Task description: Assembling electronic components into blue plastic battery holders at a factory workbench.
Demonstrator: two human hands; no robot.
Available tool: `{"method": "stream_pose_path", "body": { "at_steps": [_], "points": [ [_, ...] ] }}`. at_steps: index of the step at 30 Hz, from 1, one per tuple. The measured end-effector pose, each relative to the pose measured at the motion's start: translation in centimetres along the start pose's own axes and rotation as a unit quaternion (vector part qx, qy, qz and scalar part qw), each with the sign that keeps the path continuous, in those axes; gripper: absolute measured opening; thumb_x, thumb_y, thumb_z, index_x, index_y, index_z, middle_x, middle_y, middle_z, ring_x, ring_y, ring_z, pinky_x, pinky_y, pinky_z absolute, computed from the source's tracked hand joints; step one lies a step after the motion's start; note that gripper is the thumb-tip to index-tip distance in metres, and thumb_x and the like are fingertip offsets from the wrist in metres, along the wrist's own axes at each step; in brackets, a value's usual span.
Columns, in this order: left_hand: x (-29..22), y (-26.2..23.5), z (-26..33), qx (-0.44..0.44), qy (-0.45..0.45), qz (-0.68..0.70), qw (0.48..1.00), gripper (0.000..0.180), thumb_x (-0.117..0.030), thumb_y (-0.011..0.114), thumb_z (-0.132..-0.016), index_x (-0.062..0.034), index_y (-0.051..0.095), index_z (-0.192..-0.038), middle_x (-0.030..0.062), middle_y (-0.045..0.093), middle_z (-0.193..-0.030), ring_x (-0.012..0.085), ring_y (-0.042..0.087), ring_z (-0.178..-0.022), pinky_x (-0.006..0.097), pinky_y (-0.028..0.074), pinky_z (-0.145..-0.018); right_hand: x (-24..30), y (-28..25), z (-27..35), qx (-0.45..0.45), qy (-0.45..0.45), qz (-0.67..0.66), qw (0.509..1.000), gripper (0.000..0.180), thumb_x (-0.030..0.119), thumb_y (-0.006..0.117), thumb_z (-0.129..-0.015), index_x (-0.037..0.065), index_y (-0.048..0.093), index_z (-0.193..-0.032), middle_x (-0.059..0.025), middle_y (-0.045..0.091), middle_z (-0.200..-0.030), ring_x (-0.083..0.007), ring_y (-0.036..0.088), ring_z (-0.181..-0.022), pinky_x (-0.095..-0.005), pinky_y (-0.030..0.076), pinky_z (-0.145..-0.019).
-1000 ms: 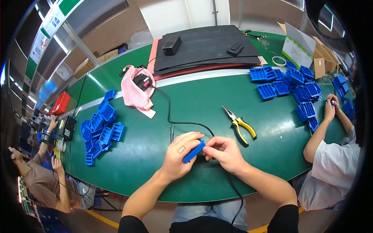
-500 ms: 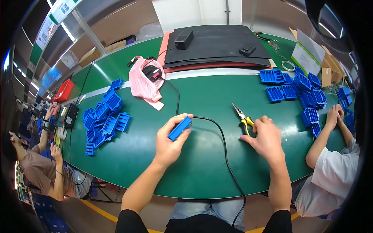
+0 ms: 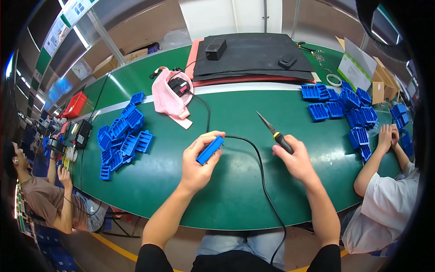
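My left hand (image 3: 195,165) is closed around a small blue plastic case (image 3: 210,150), held tilted above the green table's middle. In my right hand (image 3: 295,158) is a pair of needle-nose pliers (image 3: 273,130) with yellow-and-black handles, gripped by the handles. The tips point up and to the left, apart from the blue case, and the jaws look closed. Behind my left hand a black cable (image 3: 261,168) comes out, curves across the table and drops over the near edge beside my lap.
Piles of blue plastic cases lie at left (image 3: 118,129) and right (image 3: 358,109). A pink cloth pouch (image 3: 168,104) with a black device sits behind my left hand. Black sheets (image 3: 253,54) are stacked at the back. Co-workers sit at left (image 3: 50,195) and right (image 3: 380,204).
My right hand has taken hold of the pliers and lifted them off the table, moving a little left. My left hand still holds the blue case in nearly the same place.
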State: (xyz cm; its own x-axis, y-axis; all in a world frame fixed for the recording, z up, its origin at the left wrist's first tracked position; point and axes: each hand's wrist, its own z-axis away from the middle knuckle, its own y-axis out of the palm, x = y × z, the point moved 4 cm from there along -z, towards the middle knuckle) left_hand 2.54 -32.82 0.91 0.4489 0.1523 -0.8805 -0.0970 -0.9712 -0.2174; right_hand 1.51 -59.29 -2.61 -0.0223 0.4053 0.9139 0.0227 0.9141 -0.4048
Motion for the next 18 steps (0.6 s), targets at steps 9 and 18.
{"method": "stream_pose_path", "body": {
  "at_steps": [9,18],
  "points": [
    [-0.9,-0.8,-0.5,-0.019,0.108,-0.102,0.989,0.022,0.009,0.064,-0.080,0.0018,0.059,-0.100,0.0154,0.066,-0.113,0.0170,0.063,-0.086,0.028,0.050,-0.077,3.3,4.7,2.8,0.196,-0.089,-0.158,0.964,0.027,0.022,0.058,-0.091,-0.002,0.069,-0.097,-0.0100,0.064,-0.107,-0.0203,0.059,-0.099,-0.0311,0.045,-0.089],
    [-1.0,-0.9,-0.6,-0.027,0.140,-0.121,0.982,0.025,0.011,0.064,-0.077,0.0017,0.059,-0.100,0.0166,0.066,-0.112,0.0248,0.065,-0.092,0.031,0.051,-0.082,3.4,4.7,2.9,0.190,-0.118,-0.168,0.960,0.020,0.017,0.061,-0.092,0.000,0.070,-0.094,-0.0080,0.062,-0.104,-0.0200,0.059,-0.098,-0.0326,0.045,-0.088]
  ]
}}
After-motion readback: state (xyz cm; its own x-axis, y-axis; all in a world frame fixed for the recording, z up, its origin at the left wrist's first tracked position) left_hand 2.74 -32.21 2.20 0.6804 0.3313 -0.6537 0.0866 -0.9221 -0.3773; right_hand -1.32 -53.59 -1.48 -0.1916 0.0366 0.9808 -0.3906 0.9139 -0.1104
